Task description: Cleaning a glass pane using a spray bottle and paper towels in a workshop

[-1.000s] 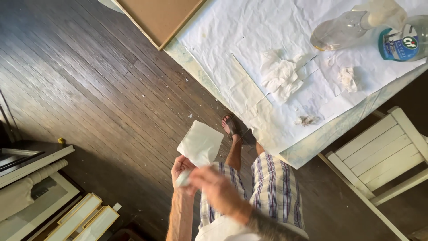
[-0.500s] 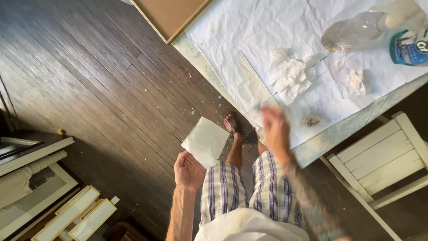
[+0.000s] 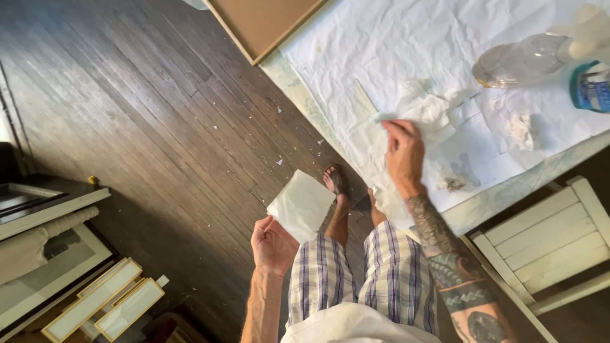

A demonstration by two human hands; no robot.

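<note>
My left hand [image 3: 272, 243] holds a folded white paper towel [image 3: 301, 204] out over the dark wood floor, below the table's edge. My right hand [image 3: 403, 152] lies palm down on the white paper sheet [image 3: 394, 57] that covers the table, its fingertips at a small pale strip and close to a crumpled white tissue [image 3: 432, 109]. Whether those fingers grip anything cannot be made out. My plaid shorts and sandalled feet show beneath.
A clear spray bottle [image 3: 518, 60] and a blue-labelled container [image 3: 591, 86] lie at the table's far right. A second tissue wad [image 3: 520, 129] and a dirty smudge [image 3: 452, 184] mark the paper. A brown board [image 3: 267, 22], a white slatted chair [image 3: 546, 241] and picture frames [image 3: 108, 302] stand around.
My right hand has left the paper towel near my left hand and reached up onto the table, settling flat by the crumpled tissue. My left hand keeps the towel.
</note>
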